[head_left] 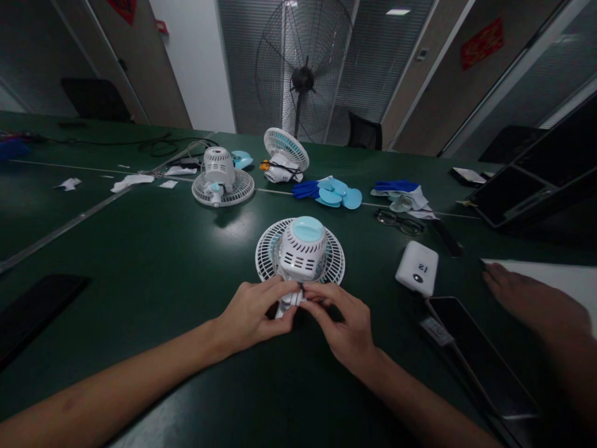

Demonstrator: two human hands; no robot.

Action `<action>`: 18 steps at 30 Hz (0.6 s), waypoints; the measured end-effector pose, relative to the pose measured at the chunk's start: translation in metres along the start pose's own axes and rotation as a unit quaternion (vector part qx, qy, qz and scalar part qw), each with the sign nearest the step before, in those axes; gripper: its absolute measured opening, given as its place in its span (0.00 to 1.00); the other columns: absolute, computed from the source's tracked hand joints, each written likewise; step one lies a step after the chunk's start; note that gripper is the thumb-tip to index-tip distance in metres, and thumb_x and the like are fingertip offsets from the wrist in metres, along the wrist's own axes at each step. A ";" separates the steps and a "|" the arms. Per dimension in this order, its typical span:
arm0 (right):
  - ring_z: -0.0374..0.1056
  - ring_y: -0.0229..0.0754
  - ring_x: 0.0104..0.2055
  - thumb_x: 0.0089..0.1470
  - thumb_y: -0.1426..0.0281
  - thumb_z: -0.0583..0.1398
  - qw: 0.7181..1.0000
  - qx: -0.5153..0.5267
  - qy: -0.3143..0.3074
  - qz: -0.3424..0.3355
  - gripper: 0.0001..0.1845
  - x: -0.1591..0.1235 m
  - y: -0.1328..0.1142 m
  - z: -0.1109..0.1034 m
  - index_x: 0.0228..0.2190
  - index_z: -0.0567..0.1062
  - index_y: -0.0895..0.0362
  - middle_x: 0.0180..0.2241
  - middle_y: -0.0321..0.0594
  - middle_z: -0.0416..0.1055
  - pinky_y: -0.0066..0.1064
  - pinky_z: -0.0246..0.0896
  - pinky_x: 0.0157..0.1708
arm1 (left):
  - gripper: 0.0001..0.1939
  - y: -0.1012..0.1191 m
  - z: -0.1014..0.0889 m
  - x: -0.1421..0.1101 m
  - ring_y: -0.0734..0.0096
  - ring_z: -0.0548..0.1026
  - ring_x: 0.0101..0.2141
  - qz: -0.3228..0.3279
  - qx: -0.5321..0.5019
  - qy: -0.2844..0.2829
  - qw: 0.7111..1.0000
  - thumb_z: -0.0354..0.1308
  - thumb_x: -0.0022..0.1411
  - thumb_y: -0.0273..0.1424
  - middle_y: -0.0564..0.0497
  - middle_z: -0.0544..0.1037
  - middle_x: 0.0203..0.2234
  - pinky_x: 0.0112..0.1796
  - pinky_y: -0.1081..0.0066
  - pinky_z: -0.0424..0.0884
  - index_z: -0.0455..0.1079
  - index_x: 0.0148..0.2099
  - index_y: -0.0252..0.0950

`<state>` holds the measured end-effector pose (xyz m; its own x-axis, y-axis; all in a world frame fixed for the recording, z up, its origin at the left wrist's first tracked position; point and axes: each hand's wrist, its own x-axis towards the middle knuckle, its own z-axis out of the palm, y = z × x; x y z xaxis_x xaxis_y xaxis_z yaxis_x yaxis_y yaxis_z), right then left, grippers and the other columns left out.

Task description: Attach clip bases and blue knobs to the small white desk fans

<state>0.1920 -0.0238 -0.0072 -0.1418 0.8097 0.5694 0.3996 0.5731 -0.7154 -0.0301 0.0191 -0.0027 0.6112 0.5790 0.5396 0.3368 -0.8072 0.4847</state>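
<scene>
A small white fan [301, 249] lies face down on the dark green table [153, 249], its round grille flat and its motor housing with a pale blue cap pointing up. Both my hands meet at the fan's near edge. My left hand [252, 311] pinches a small white part [290, 300] sticking out from the fan's base. My right hand [342, 323] has its fingers closed on the same white part from the other side.
Two more small fans [222, 177] [284, 155] lie farther back, with loose blue fan blades [333, 193], blue gloves [396, 186] and glasses [398, 221]. A white box [417, 267] and a dark phone [471, 348] lie at right, beside another person's hand [527, 298]. A large standing fan [303, 68] stands behind the table.
</scene>
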 end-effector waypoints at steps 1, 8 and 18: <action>0.78 0.40 0.39 0.64 0.74 0.65 1.000 0.002 0.003 0.012 0.16 0.000 0.000 0.000 0.51 0.77 0.47 0.40 0.35 0.80 0.32 0.76 0.39 | 0.18 0.000 0.000 0.000 0.76 0.71 0.25 0.000 0.001 0.000 1.000 0.59 0.67 0.29 0.54 0.75 0.33 0.24 0.77 0.68 0.67 0.58 0.39; 0.76 0.38 0.31 0.66 0.66 0.63 0.969 0.170 -0.044 0.175 0.12 0.001 0.001 0.005 0.51 0.76 0.49 0.31 0.34 0.77 0.26 0.71 0.26 | 0.18 0.001 -0.001 0.001 0.76 0.72 0.25 -0.003 0.008 0.002 1.000 0.59 0.67 0.28 0.53 0.76 0.33 0.24 0.77 0.68 0.67 0.58 0.39; 0.72 0.42 0.38 0.61 0.74 0.62 0.998 -0.002 -0.055 -0.005 0.14 0.003 -0.008 -0.006 0.48 0.75 0.52 0.43 0.42 0.72 0.33 0.72 0.33 | 0.15 0.003 -0.002 0.003 0.76 0.72 0.24 -0.007 0.004 -0.006 1.000 0.58 0.67 0.29 0.55 0.75 0.31 0.25 0.78 0.68 0.68 0.55 0.39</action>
<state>0.1938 -0.0264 0.0022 -0.2448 0.8131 0.5282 0.4009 0.5808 -0.7084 -0.0286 0.0190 0.0013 0.6141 0.5898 0.5245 0.3519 -0.7994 0.4870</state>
